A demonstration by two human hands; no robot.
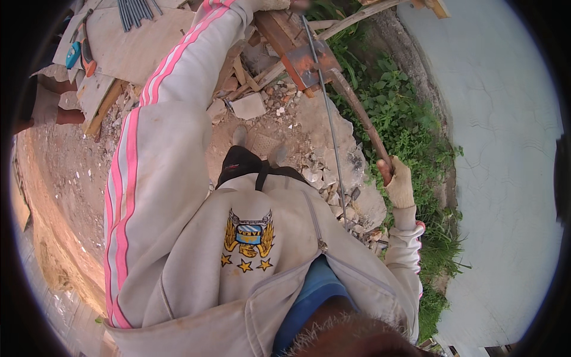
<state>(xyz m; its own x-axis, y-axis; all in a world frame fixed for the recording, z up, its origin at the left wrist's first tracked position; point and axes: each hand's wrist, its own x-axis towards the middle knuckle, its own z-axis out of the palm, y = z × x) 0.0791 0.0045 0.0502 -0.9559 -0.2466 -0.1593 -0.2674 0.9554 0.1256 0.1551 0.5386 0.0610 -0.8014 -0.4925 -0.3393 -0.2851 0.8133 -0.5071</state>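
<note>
The right hand (pixel 399 183), gloved, is clamped around the end of a rusty lever (pixel 357 113); a thin steel rod (pixel 330 128) lies just left of its fingers. The left hand (pixel 270 5) is mostly out of frame, its grip unclear. The lever is best pulled steadily, the rod kept seated.

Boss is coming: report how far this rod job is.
Done: nothing visibly; the thin rod over the rusty plate looks straight. In hand: the right hand grips the rusty lever; the left hand is cropped at the top edge. Left: a rod bundle lies by.
</note>
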